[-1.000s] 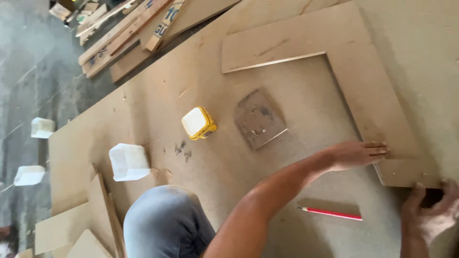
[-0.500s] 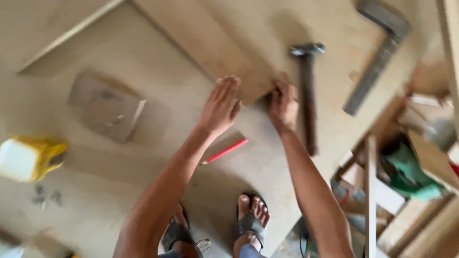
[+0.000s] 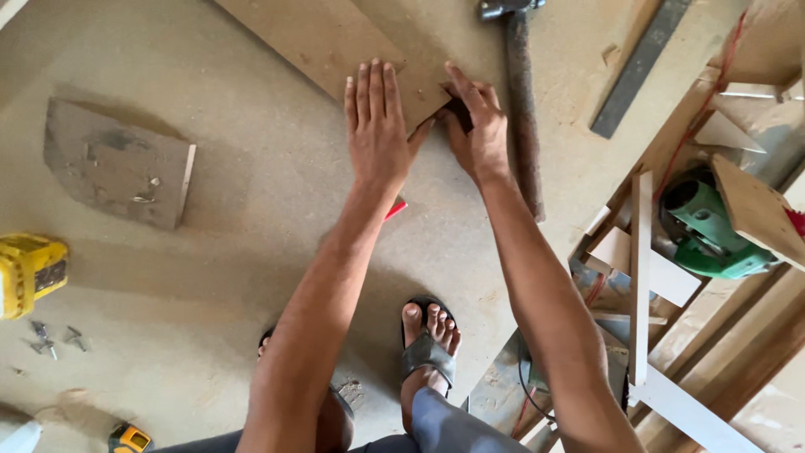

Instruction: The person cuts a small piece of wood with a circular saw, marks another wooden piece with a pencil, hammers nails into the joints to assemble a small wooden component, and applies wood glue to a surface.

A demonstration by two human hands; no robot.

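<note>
While our left hand (image 3: 375,126) lies flat, fingers spread, on the brown board strip (image 3: 335,42), our right hand (image 3: 475,126) curls at its corner, perhaps pinching something dark. We judge we're aligning it; next needs steady pressure.

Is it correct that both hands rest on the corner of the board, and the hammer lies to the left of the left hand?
Not quite. The head view shows the hammer lying right of the right hand, not left of the left hand. Both hands do rest on the board corner.
</note>
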